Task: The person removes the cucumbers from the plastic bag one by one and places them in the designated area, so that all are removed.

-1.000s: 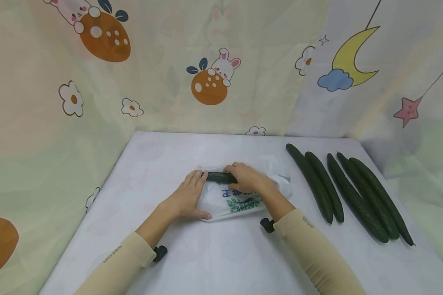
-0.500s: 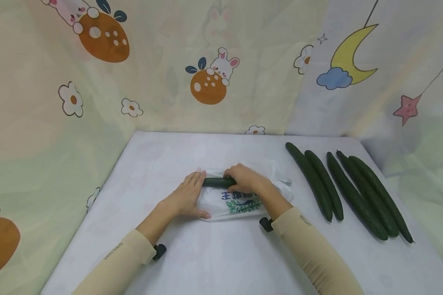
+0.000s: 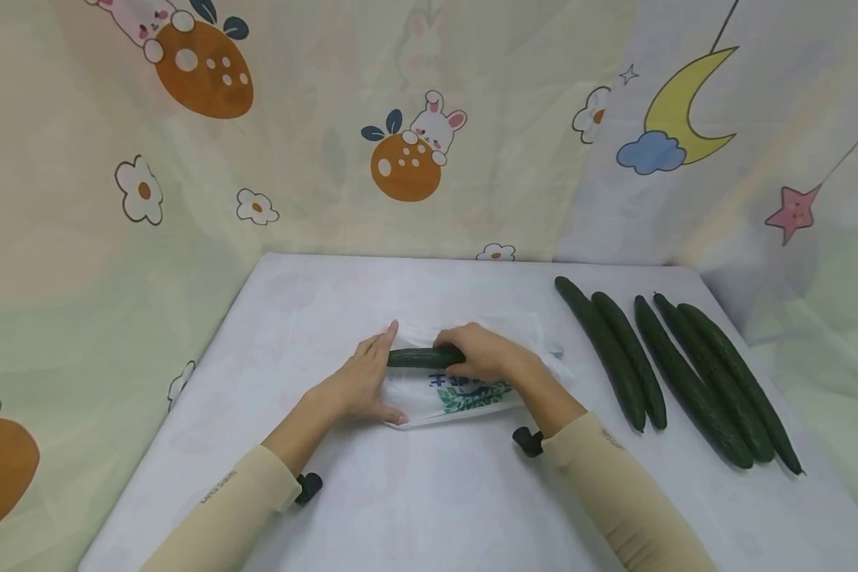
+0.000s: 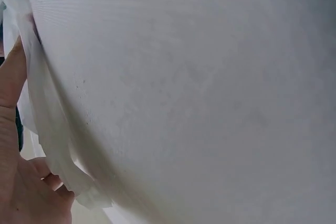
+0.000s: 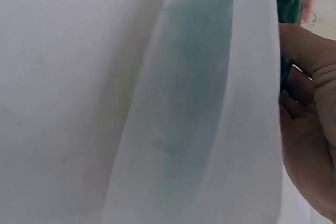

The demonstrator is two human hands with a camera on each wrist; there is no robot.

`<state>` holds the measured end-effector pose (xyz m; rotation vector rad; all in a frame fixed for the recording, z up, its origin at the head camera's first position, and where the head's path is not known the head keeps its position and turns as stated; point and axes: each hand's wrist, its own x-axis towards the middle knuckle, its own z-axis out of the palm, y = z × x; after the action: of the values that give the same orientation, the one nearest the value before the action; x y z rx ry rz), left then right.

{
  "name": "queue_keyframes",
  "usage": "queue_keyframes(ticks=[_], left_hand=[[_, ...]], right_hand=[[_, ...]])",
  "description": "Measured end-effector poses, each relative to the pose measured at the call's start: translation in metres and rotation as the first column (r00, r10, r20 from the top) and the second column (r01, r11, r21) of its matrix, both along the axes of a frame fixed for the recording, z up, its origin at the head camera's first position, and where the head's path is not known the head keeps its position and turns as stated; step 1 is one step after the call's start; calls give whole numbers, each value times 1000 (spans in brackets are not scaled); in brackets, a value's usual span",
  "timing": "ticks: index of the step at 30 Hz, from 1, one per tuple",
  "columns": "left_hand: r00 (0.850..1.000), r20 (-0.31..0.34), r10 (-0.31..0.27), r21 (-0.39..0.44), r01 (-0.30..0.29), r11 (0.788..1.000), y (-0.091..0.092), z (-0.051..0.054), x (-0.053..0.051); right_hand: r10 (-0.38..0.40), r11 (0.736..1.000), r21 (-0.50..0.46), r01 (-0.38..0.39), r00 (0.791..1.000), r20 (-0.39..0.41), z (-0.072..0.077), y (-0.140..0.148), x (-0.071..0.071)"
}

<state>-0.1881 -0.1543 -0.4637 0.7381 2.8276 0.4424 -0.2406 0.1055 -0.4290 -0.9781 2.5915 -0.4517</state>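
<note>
A dark green cucumber [image 3: 420, 358] lies crosswise over a white plastic bag [image 3: 415, 401] with blue and green print. My right hand [image 3: 482, 352] grips the cucumber's right part, thumb on the near side and fingers curled over the far side. The right wrist view shows that thumb and palm beside the bag's film [image 5: 194, 103]. At the bag's left edge, my left hand [image 3: 353, 385] has its fingers extended beside the cucumber's left end and its thumb spread. Film [image 4: 50, 114] drapes along this hand in the left wrist view. Whether the cucumber is inside the bag, I cannot tell.
Several more cucumbers [image 3: 693, 389] lie side by side at the right of the white table [image 3: 314, 310], angled toward its near right corner. A printed cloth curtain [image 3: 314, 119] stands behind the table and along both sides.
The cucumber has come slightly nearer to me, with my right hand moving a little right. My left hand's fingers extend further up, while its thumb stays by the bag's lower left corner.
</note>
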Motion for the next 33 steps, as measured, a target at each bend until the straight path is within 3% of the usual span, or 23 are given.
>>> queue_keyframes(ticks=[6, 21, 25, 33], left_hand=[[998, 44, 37, 79, -41, 996, -3, 1, -2], [998, 47, 30, 47, -32, 998, -7, 2, -7], [998, 52, 27, 49, -30, 998, -7, 1, -6], [997, 62, 36, 66, -40, 997, -7, -5, -4]], right_hand=[[-4, 999, -45, 4, 1000, -17, 9, 5, 5], [23, 971, -237, -39, 997, -67, 30, 10, 11], [68, 932, -349, -96, 993, -92, 30, 9, 13], [103, 796, -587, -150, 988, -113, 29, 5, 15]])
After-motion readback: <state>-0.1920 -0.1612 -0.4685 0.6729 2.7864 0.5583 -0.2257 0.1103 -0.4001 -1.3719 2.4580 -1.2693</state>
